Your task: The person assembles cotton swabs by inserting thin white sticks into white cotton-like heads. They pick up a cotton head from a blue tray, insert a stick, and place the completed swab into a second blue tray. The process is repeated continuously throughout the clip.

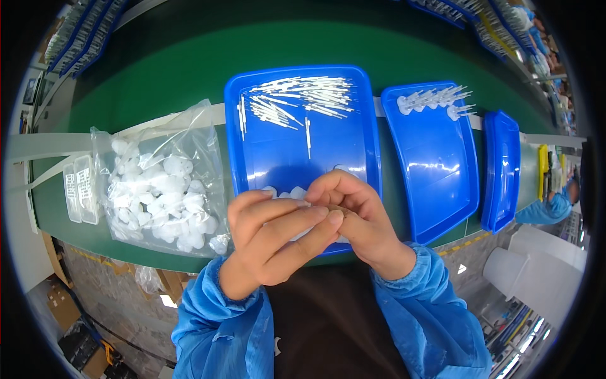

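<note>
My left hand [276, 237] and my right hand [355, 218] meet over the near edge of a blue tray [252, 170]. The fingertips of both are pinched together, and whatever they hold is hidden behind the fingers. Just beyond and beneath the hands, white rounded plastic pieces [293, 192] show in part in the tray. Toward the tray's far side lie many thin white sticks [328, 95] with fine tips. One single stick [308, 138] lies apart from them, nearer to the hands.
On the left, a clear plastic bag [211, 151] holds many white rounded pieces, beside two clear flat containers [86, 189]. A second blue tray [435, 183] at right carries a row of white pieces with sticks [432, 99]. Stacked blue trays [502, 170] stand farther right on the green table [183, 54].
</note>
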`<state>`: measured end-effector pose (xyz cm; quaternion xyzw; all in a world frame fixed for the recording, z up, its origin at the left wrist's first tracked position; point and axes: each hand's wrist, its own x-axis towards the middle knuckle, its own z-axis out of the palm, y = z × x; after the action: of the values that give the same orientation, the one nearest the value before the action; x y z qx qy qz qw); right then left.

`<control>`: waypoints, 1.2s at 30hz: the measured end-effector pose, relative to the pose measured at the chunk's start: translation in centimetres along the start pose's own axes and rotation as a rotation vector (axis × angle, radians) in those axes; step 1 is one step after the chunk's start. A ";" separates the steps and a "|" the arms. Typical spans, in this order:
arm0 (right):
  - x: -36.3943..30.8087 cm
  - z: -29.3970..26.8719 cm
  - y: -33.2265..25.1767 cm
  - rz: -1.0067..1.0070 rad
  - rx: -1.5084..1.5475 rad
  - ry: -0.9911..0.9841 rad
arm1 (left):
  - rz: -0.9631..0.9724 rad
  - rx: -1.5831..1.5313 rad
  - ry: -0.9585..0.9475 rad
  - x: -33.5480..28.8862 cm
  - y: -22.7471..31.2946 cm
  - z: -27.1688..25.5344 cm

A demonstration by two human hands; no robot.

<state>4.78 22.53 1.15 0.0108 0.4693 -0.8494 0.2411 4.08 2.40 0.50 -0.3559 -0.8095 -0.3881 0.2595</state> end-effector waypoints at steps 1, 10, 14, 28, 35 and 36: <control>0.0 0.2 0.0 0.004 -0.009 0.007 | 0.018 0.043 -0.009 -0.1 0.0 -0.2; 0.2 0.7 0.1 -0.032 -0.012 -0.035 | -0.013 0.143 -0.035 -1.2 0.3 -0.3; 0.3 0.8 0.1 0.148 0.118 0.085 | 0.032 0.173 0.014 -2.0 1.0 -1.3; 9.7 -6.7 -2.8 -0.967 -2.010 -0.370 | -0.318 0.258 -0.552 -1.9 -4.0 -3.7; 2.2 -5.3 -0.7 -0.407 -0.798 0.096 | -0.439 0.139 -0.461 -2.8 -5.1 -3.6; 1.4 -5.2 0.1 -0.356 -0.545 0.133 | -0.453 0.115 -0.385 -3.0 -5.3 -3.4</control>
<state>2.47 26.05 -2.15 -0.0807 0.6884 -0.7189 0.0518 2.27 -3.85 -2.09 -0.2182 -0.9232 -0.3151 0.0279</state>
